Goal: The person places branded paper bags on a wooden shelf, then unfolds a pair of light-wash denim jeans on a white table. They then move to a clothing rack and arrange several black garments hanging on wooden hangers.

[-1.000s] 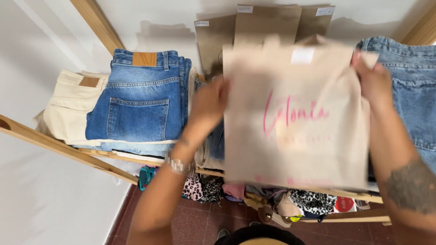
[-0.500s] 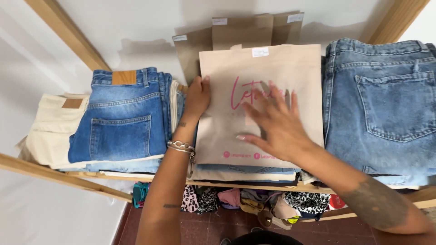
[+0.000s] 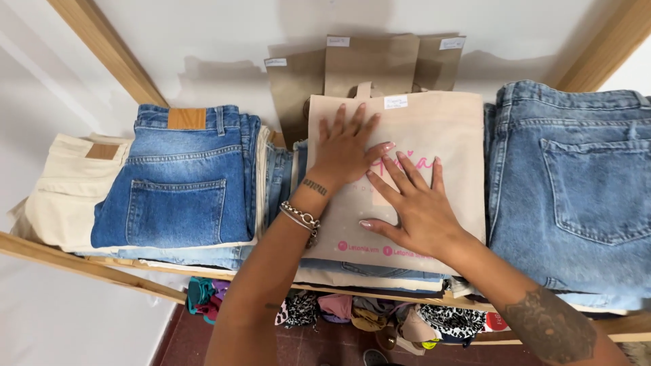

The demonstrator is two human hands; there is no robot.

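Hands: left hand (image 3: 347,150) and right hand (image 3: 419,209) are pressing flat, fingers spread, gripping nothing.
Tote (image 3: 434,135): is lying atop the middle stack, near edge overhanging slightly.
Room: jeans (image 3: 178,183) are crowding left, denim (image 3: 576,196) right; paper bags (image 3: 369,64) far.

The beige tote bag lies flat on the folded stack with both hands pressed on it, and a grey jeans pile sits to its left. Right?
Not quite. In the head view the jeans pile left of the beige tote bag is blue, not grey. The left hand and right hand do press flat on the bag.
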